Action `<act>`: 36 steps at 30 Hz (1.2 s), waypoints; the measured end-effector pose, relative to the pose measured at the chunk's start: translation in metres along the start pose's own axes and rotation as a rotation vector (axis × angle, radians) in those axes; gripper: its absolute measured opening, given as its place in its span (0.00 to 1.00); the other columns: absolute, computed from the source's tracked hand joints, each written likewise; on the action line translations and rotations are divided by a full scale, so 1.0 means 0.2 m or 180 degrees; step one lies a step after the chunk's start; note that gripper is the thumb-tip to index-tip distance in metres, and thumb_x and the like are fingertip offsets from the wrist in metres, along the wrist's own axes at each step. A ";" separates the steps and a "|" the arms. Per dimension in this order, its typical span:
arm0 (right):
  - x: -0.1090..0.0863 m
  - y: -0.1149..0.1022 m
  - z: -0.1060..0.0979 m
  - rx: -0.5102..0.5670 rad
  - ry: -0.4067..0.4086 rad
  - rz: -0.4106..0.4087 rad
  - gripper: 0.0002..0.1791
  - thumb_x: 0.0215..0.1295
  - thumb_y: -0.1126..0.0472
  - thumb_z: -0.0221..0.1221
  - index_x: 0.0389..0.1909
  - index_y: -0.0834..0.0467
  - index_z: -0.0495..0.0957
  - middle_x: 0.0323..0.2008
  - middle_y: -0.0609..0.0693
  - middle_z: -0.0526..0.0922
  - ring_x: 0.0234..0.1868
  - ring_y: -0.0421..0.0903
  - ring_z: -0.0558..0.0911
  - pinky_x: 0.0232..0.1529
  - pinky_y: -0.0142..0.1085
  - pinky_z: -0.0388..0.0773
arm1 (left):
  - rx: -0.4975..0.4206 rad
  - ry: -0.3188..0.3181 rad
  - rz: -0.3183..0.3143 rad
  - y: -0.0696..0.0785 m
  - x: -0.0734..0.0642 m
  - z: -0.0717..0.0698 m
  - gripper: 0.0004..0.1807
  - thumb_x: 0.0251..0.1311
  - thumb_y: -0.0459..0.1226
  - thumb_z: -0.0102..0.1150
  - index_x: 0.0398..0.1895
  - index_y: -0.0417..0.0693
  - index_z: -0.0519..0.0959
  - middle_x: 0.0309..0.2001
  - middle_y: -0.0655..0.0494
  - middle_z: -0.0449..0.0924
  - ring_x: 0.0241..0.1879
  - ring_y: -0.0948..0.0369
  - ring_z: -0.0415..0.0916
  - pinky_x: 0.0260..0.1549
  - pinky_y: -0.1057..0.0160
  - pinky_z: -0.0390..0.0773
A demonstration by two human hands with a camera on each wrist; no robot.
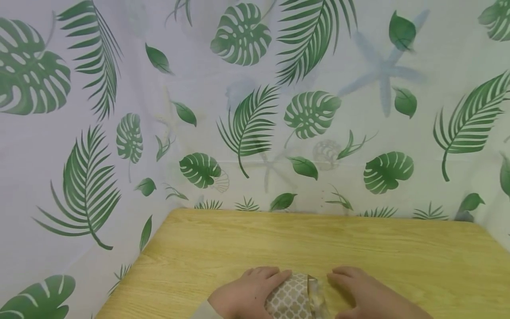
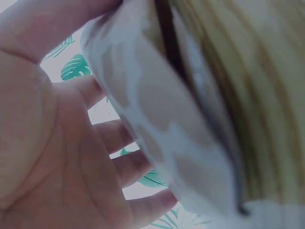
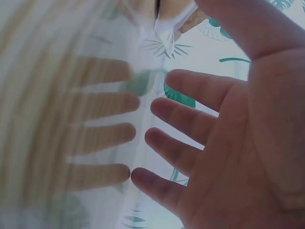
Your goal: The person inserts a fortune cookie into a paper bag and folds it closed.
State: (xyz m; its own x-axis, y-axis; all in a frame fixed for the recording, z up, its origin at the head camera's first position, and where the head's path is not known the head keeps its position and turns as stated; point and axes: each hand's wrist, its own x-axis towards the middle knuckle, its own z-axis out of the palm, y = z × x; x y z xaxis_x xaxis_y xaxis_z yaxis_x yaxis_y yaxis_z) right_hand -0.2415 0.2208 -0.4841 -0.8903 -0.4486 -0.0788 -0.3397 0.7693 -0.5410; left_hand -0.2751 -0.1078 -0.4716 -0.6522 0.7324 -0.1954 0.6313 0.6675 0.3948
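Note:
A patterned packet (image 1: 290, 297) with beige and white quatrefoil shapes is at the bottom middle of the head view. See-through plastic (image 1: 317, 297) sticks out at its right end. My left hand (image 1: 249, 293) holds the packet from its left side. In the left wrist view the packet (image 2: 157, 114) looks blurred, with a dark strip along one edge, and the fingertips (image 2: 164, 198) lie against its far side. To the right, apart from the packet, my right hand (image 1: 368, 294) has its fingers extended and holds nothing. Its spread fingers (image 3: 178, 145) are near the tabletop, which mirrors them.
The yellow wood-grain table (image 1: 318, 239) stretches out in front of both hands. White sheeting with green leaf prints (image 1: 255, 186) rises behind the table's far edge and along its left side. More of the sheeting shows at the right edge.

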 end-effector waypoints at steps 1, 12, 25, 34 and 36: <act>0.00 0.00 0.00 0.0014 -0.0014 -0.0016 0.47 0.53 0.41 0.74 0.68 0.63 0.72 0.67 0.62 0.70 0.67 0.68 0.67 0.61 0.68 0.64 | -0.0008 -0.0006 -0.0010 0.00 0.00 0.00 0.55 0.51 0.70 0.65 0.80 0.76 0.49 0.75 0.64 0.56 0.73 0.58 0.55 0.66 0.45 0.65; 0.01 -0.04 0.03 -0.0090 0.0044 -0.0276 0.43 0.57 0.39 0.70 0.66 0.62 0.74 0.64 0.59 0.72 0.64 0.65 0.71 0.58 0.66 0.68 | 0.0126 -0.0024 -0.0028 0.00 0.01 -0.01 0.54 0.52 0.71 0.63 0.80 0.75 0.50 0.74 0.64 0.58 0.72 0.58 0.57 0.65 0.45 0.66; 0.04 -0.05 0.04 -0.0071 0.0012 -0.0337 0.41 0.58 0.37 0.69 0.66 0.56 0.75 0.65 0.58 0.71 0.64 0.65 0.70 0.57 0.65 0.70 | 0.0205 -0.0012 0.0040 0.00 0.02 -0.02 0.54 0.53 0.71 0.62 0.81 0.73 0.50 0.74 0.63 0.59 0.72 0.59 0.57 0.67 0.46 0.64; 0.05 -0.10 0.03 -0.0041 0.0077 -0.0282 0.38 0.57 0.40 0.71 0.64 0.56 0.76 0.64 0.57 0.72 0.64 0.64 0.71 0.59 0.65 0.70 | 0.0277 0.0025 0.0047 0.00 0.02 -0.02 0.55 0.52 0.72 0.62 0.81 0.72 0.51 0.74 0.63 0.60 0.72 0.58 0.58 0.67 0.47 0.64; 0.06 -0.12 0.04 -0.0037 0.0088 -0.0267 0.37 0.57 0.40 0.71 0.63 0.56 0.77 0.63 0.57 0.73 0.63 0.63 0.72 0.59 0.64 0.69 | 0.0278 0.0035 0.0041 0.00 0.02 -0.02 0.54 0.52 0.72 0.62 0.81 0.72 0.51 0.74 0.63 0.60 0.72 0.58 0.58 0.67 0.47 0.64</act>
State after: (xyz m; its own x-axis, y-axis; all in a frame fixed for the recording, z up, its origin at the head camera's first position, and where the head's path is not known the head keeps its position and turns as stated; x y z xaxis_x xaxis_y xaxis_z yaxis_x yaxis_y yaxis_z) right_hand -0.2416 0.1942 -0.4787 -0.8665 -0.4990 -0.0106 -0.4167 0.7350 -0.5349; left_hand -0.2790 -0.1053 -0.4693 -0.6480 0.7399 -0.1807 0.6737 0.6675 0.3173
